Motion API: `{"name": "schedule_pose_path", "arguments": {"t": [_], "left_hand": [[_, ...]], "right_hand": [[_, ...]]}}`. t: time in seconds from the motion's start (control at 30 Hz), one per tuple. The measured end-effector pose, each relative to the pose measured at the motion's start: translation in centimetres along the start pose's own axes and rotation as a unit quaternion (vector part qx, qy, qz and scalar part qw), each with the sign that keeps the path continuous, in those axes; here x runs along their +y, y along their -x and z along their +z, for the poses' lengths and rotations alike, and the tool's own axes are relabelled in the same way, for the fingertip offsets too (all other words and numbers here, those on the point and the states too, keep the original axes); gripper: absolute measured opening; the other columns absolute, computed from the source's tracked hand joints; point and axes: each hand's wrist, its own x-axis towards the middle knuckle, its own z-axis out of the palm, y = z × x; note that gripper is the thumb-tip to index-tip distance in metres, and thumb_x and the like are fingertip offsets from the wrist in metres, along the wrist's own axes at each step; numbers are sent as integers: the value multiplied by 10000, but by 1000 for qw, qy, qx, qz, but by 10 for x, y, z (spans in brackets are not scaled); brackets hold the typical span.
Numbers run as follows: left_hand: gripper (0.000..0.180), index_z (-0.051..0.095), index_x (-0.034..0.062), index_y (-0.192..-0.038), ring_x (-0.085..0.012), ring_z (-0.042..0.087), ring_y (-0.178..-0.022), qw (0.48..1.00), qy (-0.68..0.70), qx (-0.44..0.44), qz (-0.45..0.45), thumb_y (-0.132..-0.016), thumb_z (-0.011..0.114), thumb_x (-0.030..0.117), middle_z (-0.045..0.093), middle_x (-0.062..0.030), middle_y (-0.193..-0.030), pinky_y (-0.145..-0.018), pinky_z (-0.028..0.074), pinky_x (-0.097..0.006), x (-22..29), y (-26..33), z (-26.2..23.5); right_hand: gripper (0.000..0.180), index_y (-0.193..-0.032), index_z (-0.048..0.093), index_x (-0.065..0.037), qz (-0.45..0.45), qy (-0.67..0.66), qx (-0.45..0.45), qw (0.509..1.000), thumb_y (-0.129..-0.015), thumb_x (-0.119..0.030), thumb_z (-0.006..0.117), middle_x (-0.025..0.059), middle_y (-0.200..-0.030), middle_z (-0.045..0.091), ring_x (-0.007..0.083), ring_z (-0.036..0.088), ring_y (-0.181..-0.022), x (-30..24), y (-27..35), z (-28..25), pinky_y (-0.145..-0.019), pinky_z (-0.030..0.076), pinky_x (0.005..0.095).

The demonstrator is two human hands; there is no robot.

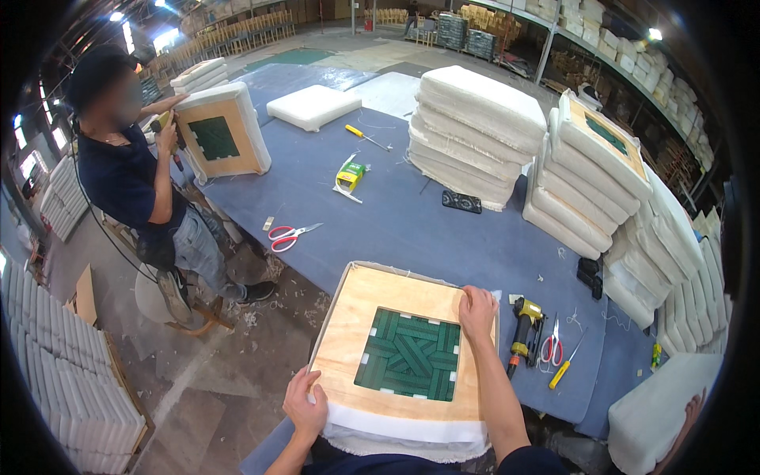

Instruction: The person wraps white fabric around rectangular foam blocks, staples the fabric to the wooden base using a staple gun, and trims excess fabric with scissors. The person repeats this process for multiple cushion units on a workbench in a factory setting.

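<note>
Directly before me lies a chair seat (419,297), its plywood underside up. Green webbing (408,356) is woven across its square opening, with white tabs around the rim. White fabric shows along the near side. My left hand (305,402) holds the left edge near the front corner, fingers curled round it. On the right edge, toward the far corner, my right hand (478,315) grips with its fingers over the side. The undersides of both grips are hidden. To the right lie a yellow staple gun (523,328), red-handled snips (552,348) and a yellow-handled screwdriver (564,372).
White seat stacks (475,134) stand at the back of the blue table (380,222). Red-handled scissors (290,236), a green-yellow box (351,176), another screwdriver (366,138) and a black phone-like object (461,202) lie on it. A co-worker (134,166) at left holds another seat (224,134).
</note>
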Motion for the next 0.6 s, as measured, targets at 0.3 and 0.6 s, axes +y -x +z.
{"name": "schedule_pose_path", "arguments": {"t": [0.3,0.6], "left_hand": [[300,783,41,-1135,-399,716,-1196,1000,2,-3,-8,-863,658,46,733,-237,-1287,-1044,553,-464,4,-1,0],[310,778,47,-1138,-404,702,-1195,1000,-14,-5,20,-852,658,35,730,-224,-1295,-1024,553,-470,-20,0,6]], "right_hand": [[213,-1171,715,-80,-11,33,121,992,-1012,-192,628,102,-1216,719,271,637,-1207,-12,1,-5,-1045,458,433],[733,-1423,479,6,45,-769,-351,532,-1105,-653,433,265,-1127,678,226,615,-846,-271,21,-215,-754,481,320]]}}
